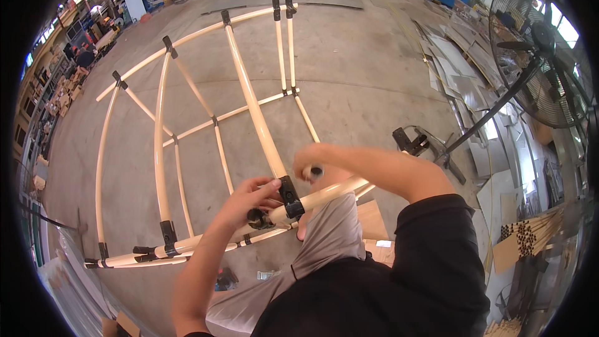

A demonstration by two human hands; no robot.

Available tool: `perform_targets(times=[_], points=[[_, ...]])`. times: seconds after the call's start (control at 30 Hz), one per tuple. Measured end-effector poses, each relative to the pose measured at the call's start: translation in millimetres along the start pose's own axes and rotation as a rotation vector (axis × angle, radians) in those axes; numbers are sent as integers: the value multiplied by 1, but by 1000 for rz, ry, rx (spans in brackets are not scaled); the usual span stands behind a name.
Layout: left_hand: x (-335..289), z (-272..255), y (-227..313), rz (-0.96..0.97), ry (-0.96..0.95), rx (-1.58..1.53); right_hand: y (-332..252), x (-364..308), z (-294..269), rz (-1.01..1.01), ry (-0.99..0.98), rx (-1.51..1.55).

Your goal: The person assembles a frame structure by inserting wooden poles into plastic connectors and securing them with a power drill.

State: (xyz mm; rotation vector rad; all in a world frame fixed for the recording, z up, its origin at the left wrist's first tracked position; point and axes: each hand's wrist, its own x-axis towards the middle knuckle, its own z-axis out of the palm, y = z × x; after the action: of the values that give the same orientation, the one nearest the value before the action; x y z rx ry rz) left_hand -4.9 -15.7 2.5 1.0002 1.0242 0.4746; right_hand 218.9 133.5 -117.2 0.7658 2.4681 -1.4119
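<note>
Cream pipe frame, black joints

From my remote station I see the left hand and right hand, both ungloved; below them, pale grey legwear; farther back, a black top with a short right sleeve.

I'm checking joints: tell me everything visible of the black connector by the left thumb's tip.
The black connector looks glossy, metal or plastic, with round details on its face. Slanted in view, it joins a long cream tube to a cream cross tube. Beside its upper end is the thumb of the left hand; contact is unclear.
</note>
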Motion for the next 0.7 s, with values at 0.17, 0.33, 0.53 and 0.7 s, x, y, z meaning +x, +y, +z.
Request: perform_targets(times=[0.17, 0.33, 0.53, 0.7], points=[[-27, -16, -3, 76, 95, 60, -36, -68, -56, 501, 396, 555], [-36, -9, 4, 81, 199, 53, -59, -164, -100, 572, 884, 417], [-49, 5, 8, 144, 279, 11, -59, -213, -121, 415, 1035, 505], [-76, 14, 16, 309, 500, 312, -73, -214, -102, 307, 1076, 654]])
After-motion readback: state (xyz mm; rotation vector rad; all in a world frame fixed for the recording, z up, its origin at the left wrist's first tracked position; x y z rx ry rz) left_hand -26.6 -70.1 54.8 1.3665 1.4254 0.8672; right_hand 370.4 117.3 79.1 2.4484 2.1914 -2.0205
